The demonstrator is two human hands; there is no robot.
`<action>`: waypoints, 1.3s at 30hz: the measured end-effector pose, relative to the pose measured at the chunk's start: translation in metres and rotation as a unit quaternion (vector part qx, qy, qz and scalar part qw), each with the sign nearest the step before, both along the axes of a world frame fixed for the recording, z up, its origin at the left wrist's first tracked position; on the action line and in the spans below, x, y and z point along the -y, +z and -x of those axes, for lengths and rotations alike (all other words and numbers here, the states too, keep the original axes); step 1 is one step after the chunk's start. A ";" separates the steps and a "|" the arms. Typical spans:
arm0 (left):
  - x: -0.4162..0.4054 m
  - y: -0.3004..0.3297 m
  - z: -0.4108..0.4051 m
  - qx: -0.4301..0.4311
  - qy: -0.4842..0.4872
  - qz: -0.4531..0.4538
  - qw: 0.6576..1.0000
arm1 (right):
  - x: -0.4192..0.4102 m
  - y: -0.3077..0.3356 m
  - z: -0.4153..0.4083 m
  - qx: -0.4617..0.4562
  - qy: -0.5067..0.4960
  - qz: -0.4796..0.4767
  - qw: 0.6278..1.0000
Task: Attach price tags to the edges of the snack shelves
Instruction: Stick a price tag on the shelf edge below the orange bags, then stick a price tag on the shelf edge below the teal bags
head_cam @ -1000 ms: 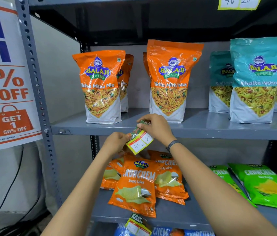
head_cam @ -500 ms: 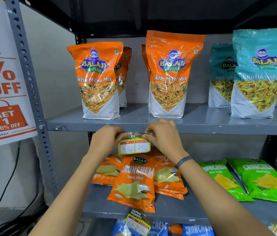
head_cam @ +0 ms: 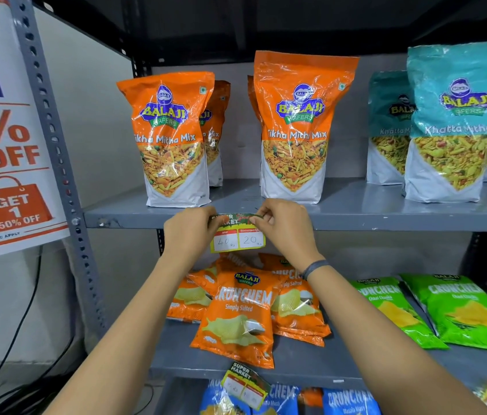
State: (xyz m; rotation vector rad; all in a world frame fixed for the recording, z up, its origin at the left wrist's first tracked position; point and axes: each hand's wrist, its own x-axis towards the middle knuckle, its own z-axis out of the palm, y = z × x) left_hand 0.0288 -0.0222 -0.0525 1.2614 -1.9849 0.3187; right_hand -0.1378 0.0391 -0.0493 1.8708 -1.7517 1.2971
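A yellow-edged price tag (head_cam: 237, 238) marked 40 and 20 hangs level against the front edge of the grey middle shelf (head_cam: 385, 220), below the orange Tikha Mitha Mix bags (head_cam: 294, 127). My left hand (head_cam: 189, 235) pinches the tag's top left corner. My right hand (head_cam: 285, 227) pinches its top right corner, pressing the green top strip onto the shelf edge. Another price tag (head_cam: 246, 384) hangs tilted from the edge of the lower shelf (head_cam: 311, 366).
Teal Khatta Mitha bags (head_cam: 454, 124) stand at the right of the middle shelf. Orange Crunchem packets (head_cam: 239, 316) and green ones (head_cam: 457, 310) lie on the lower shelf. A perforated grey upright (head_cam: 56, 151) and a discount poster (head_cam: 5, 151) stand at the left.
The tag went from tilted and held below the shelf to level against the shelf edge. Both hands rose and spread to its top corners.
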 end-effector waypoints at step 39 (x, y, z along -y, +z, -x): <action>-0.157 0.030 0.516 0.056 -0.195 -0.018 0.979 | -0.156 -0.052 0.453 0.437 -0.072 0.174 0.880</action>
